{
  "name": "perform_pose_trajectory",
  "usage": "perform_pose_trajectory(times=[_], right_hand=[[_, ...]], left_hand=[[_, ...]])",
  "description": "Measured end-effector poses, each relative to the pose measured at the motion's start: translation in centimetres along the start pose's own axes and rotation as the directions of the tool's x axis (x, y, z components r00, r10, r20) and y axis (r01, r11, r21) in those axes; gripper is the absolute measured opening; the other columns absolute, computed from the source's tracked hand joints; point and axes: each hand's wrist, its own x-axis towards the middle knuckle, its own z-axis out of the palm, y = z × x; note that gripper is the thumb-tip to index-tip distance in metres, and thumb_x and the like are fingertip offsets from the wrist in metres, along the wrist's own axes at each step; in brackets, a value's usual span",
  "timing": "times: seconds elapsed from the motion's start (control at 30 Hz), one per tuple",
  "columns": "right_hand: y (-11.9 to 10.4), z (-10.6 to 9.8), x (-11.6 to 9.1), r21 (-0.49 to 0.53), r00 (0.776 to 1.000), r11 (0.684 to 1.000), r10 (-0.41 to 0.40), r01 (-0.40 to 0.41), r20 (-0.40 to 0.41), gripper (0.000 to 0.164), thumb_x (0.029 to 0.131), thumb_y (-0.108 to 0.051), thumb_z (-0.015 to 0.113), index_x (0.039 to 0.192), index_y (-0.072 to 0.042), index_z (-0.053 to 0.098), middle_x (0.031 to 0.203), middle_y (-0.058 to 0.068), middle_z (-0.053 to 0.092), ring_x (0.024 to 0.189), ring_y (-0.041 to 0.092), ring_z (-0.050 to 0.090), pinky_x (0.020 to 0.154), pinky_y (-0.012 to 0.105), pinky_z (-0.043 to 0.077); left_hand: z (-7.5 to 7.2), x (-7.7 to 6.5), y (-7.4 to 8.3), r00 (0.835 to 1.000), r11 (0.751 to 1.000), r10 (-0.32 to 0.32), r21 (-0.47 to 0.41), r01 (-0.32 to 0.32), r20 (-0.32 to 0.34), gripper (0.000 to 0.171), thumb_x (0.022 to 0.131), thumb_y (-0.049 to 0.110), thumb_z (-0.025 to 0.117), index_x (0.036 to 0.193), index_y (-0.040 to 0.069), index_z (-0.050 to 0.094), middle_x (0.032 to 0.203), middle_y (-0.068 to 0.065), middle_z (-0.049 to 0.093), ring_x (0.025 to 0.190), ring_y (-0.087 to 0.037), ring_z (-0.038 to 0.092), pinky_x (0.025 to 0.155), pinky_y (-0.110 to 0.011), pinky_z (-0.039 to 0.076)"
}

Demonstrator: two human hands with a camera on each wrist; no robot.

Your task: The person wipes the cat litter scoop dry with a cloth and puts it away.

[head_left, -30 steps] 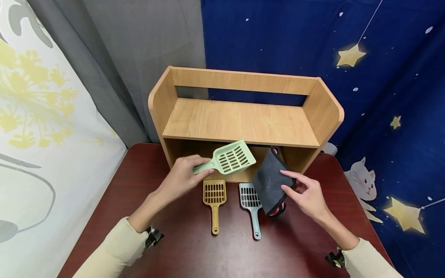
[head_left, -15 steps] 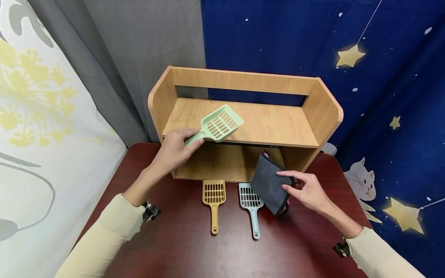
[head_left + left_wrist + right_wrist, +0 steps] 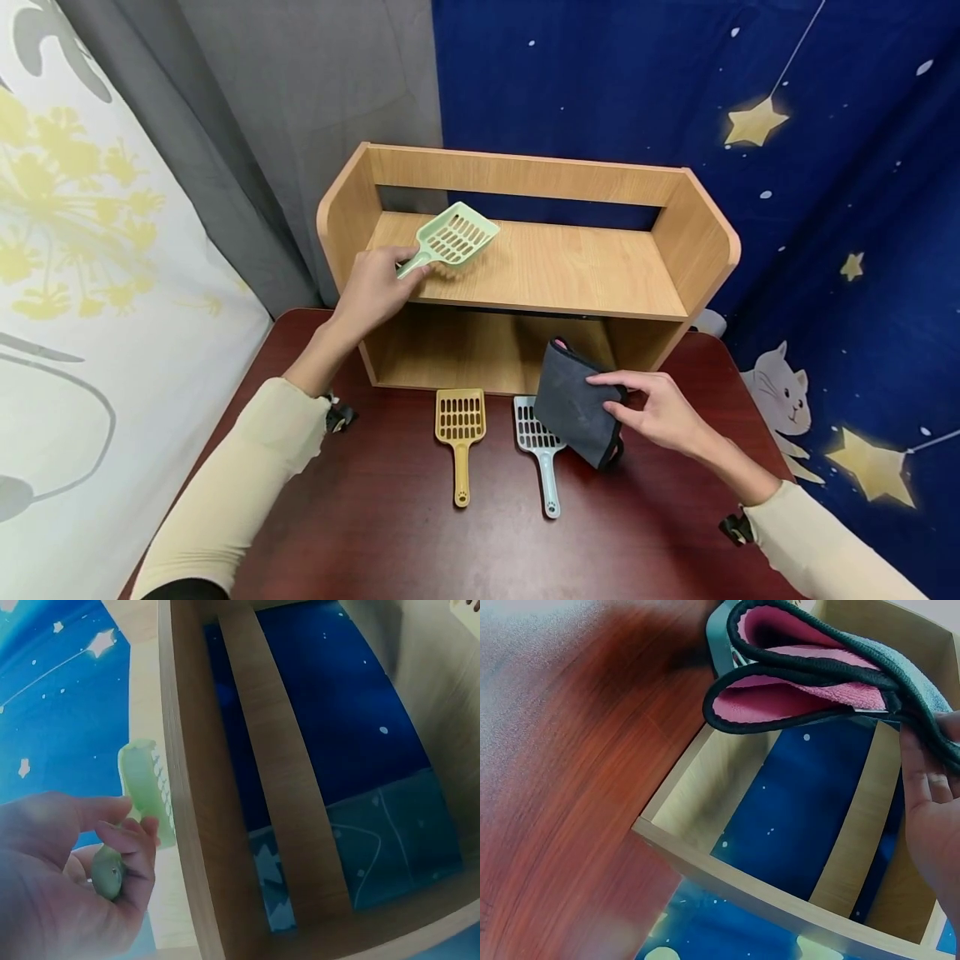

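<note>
My left hand (image 3: 378,287) pinches the handle of a pale green litter scoop (image 3: 456,237), held over the left part of the shelf's upper board. In the left wrist view the fingers curl round the scoop's handle (image 3: 109,871). Between thumb and fingers, my right hand (image 3: 660,408) grips a folded dark grey cloth (image 3: 576,404) by its right edge. Its pink inner side (image 3: 765,703) and black binding show in the right wrist view. The cloth overlaps the right side of a light blue litter scoop (image 3: 547,471), and a mustard yellow litter scoop (image 3: 461,425) lies left of that one.
A two-level wooden shelf (image 3: 555,267) stands at the back of the dark red table (image 3: 360,533). Its raised side panels flank the upper board, and its lower compartment (image 3: 465,346) faces me. Curtains hang behind and at both sides.
My left hand has lifted the green scoop up and leftward, from before the lower compartment to over the upper board. The right hand and cloth have shifted slightly left.
</note>
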Motion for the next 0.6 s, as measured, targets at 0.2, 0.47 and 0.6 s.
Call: perform_pose_trajectory(times=[0.2, 0.47, 0.6], right_hand=[[0.3, -0.1, 0.1, -0.013, 1.000, 1.000, -0.002, 0.002, -0.003, 0.048, 0.083, 0.013, 0.081, 0.125, -0.011, 0.077, 0.114, 0.007, 0.079, 0.084, 0.010, 0.066, 0.063, 0.029, 0.056], [0.4, 0.2, 0.2, -0.004, 1.000, 1.000, -0.008, 0.008, 0.007, 0.048, 0.083, 0.013, 0.081, 0.125, -0.010, 0.078, 0.114, 0.007, 0.079, 0.085, 0.009, 0.067, 0.064, 0.027, 0.057], [0.4, 0.3, 0.4, 0.000, 1.000, 1.000, -0.009, 0.009, 0.005, 0.048, 0.083, 0.014, 0.080, 0.124, -0.010, 0.077, 0.113, 0.007, 0.079, 0.083, 0.009, 0.067, 0.063, 0.027, 0.056]], left_hand=[[0.5, 1.4, -0.3, 0.997, 0.997, -0.074, 0.027, 0.073, 0.030, 0.039, 0.103, 0.019, 0.069, 0.135, -0.003, 0.070, 0.123, -0.019, 0.074, 0.071, -0.023, 0.050, 0.061, -0.029, 0.033], [1.2, 2.8, -0.6, 0.995, 0.994, -0.096, 0.061, 0.095, 0.005, 0.025, 0.102, 0.015, 0.067, 0.114, -0.005, 0.076, 0.084, -0.012, 0.062, 0.077, -0.024, 0.047, 0.066, -0.030, 0.031], [1.6, 3.2, -0.4, 0.993, 0.991, -0.118, 0.068, 0.119, -0.007, 0.020, 0.102, 0.015, 0.066, 0.092, -0.002, 0.072, 0.072, -0.003, 0.047, 0.074, -0.022, 0.044, 0.065, -0.030, 0.029]])
